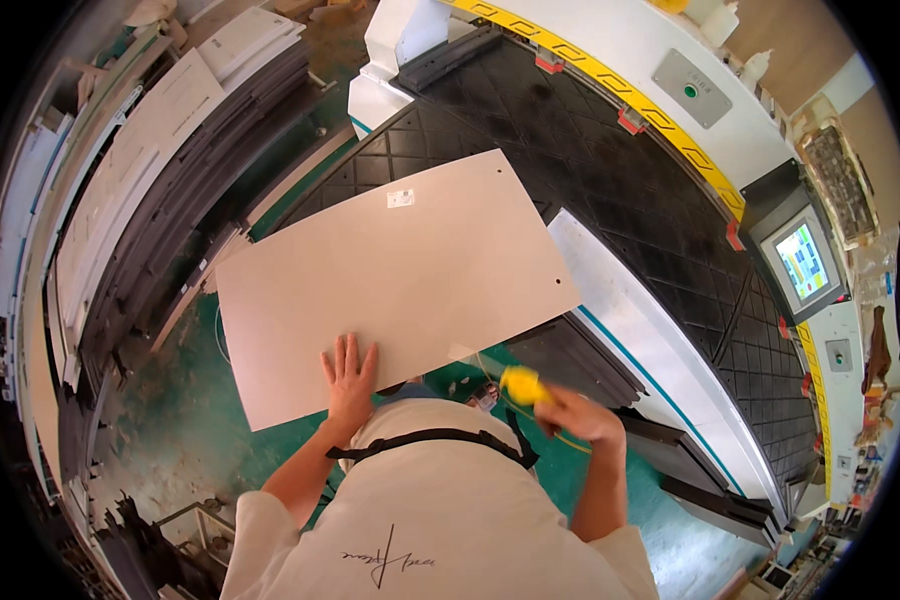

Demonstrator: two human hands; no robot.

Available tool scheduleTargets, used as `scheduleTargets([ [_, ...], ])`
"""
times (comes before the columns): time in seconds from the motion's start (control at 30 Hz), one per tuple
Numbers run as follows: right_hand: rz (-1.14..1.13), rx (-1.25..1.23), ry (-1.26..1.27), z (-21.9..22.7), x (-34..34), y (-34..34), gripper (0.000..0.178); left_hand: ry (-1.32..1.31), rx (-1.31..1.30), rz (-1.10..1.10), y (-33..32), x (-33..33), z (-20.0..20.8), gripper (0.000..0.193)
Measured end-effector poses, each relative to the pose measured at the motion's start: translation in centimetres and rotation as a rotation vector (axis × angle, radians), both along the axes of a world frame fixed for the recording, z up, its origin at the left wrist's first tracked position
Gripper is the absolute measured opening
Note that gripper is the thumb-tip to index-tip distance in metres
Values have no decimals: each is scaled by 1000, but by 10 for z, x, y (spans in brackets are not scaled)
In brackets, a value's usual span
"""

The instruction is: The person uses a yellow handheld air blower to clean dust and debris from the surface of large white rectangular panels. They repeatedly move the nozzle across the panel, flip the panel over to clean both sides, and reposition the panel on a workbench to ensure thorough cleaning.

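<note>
A large beige panel lies tilted across the near edge of a black-topped machine bed and reaches toward my body. It has a small white label near its far edge and two dark holes toward its right end. My left hand rests flat on the panel's near edge, fingers spread. Off the panel's near right edge, my right hand is closed round a yellow hand tool, blurred by motion. A pale blurred strip shows between the tool and the panel edge; its kind is unclear.
The machine's black bed stretches right, under a white beam with a yellow striped edge. A lit touchscreen hangs at right. Stacked panels stand at left. Dark boards lie low at right, above a green floor.
</note>
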State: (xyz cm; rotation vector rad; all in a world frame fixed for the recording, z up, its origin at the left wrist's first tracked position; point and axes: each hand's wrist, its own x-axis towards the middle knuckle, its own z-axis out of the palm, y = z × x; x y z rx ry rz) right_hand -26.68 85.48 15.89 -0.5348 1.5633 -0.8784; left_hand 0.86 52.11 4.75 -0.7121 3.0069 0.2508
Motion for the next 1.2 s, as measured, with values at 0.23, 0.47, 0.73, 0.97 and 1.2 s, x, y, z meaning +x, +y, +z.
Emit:
scheduleTargets([
  [0.23,-437,-383,-356,-16,14,78,68,15,228,-81,-44,1,224,78],
  [0.47,-211,-279,102,-5,-7,40,42,165,227,172,-141,-36,365,37],
  [0.73,-951,-777,312,23,-107,-130,64,567,-71,88,-244,-1,336,27],
  [0.97,-1172,-605,119,-6,-214,-226,44,523,-272,77,-278,67,320,31],
  [1.2,-1479,-748,-50,-34,-190,-232,25,1037,423,445,-373,190,190,82],
])
